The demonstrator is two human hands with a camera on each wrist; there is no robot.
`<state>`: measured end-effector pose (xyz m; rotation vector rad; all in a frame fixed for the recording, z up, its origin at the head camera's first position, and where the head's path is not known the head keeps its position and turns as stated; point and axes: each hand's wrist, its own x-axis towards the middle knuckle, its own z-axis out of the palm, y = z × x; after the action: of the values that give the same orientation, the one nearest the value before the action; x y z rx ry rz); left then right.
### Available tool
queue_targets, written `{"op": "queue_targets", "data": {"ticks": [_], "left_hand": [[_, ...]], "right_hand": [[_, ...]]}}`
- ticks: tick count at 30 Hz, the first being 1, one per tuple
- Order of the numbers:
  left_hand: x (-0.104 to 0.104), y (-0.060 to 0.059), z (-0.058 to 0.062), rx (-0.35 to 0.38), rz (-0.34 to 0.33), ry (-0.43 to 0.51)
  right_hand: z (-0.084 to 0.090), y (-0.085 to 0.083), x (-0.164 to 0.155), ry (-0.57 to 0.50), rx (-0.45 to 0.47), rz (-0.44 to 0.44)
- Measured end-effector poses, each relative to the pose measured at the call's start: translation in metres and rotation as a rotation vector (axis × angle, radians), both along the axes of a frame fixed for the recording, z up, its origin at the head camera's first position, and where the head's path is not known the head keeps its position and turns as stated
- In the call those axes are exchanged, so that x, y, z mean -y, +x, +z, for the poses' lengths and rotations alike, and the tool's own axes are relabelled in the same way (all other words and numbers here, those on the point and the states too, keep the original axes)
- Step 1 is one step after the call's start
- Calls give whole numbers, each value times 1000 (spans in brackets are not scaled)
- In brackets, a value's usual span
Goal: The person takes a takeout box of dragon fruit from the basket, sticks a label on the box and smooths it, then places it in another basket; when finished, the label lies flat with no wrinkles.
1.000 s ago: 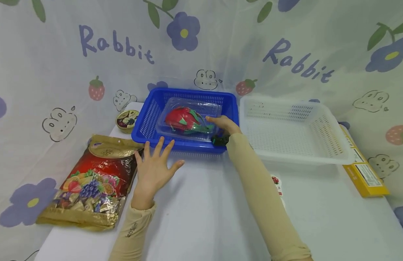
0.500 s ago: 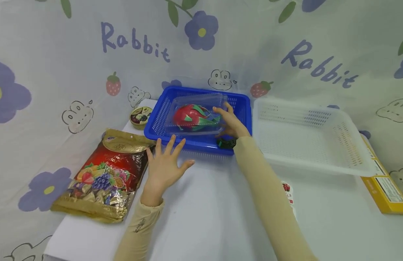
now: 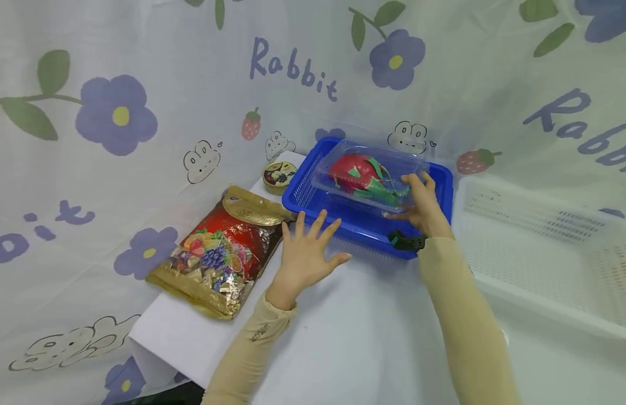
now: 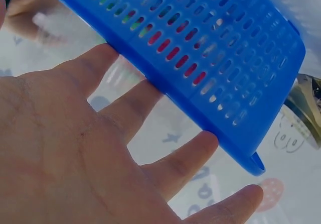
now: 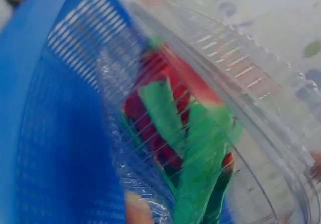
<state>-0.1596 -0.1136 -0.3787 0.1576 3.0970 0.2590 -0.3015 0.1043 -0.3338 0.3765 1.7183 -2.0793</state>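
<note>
With its fingers spread, my left hand [image 3: 304, 261] touches the front rim of the blue perforated basket [image 3: 361, 235]; the left wrist view shows fingertips against that rim [image 4: 133, 63]. My right hand [image 3: 425, 207] grips the right end of a clear plastic clamshell box [image 3: 396, 160], thumb and fingers on opposite sides. Inside the box lies a red dragon fruit [image 3: 354, 171] with green scales, seen close up in the right wrist view as green strips [image 5: 200, 153]. The box is tilted over the basket. Whether its underside touches the basket floor I cannot tell.
A gold and red fruit candy bag [image 3: 217, 256] lies left of the basket. Behind it stands a small round tin [image 3: 278, 177]. A white perforated basket [image 3: 533, 295] stands on the right. A rabbit-printed cloth [image 3: 313, 118] hangs behind the white table [image 3: 353, 332].
The head view has turned left. My right hand has gone from resting at the box to gripping its right end, and the box has risen and tilted. My left hand stays at the basket's rim.
</note>
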Motion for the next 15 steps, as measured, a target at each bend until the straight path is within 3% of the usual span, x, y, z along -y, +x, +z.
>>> {"op": "queue_targets", "data": {"ticks": [4,7,13,15], "left_hand": [[-6,-2,-1,9,-3,-4],[-4,-5,-2,7,1,46],[9,-7,-2,-114,27,361],[11,-6,0,-168,4,480]], "right_hand": [[15,15,-17,-138,-21,-36],[23,29,-27,-203,-37,-30],[24,59,-46,-143,-132,30],[22,71,-53,-129,-162,46]]}}
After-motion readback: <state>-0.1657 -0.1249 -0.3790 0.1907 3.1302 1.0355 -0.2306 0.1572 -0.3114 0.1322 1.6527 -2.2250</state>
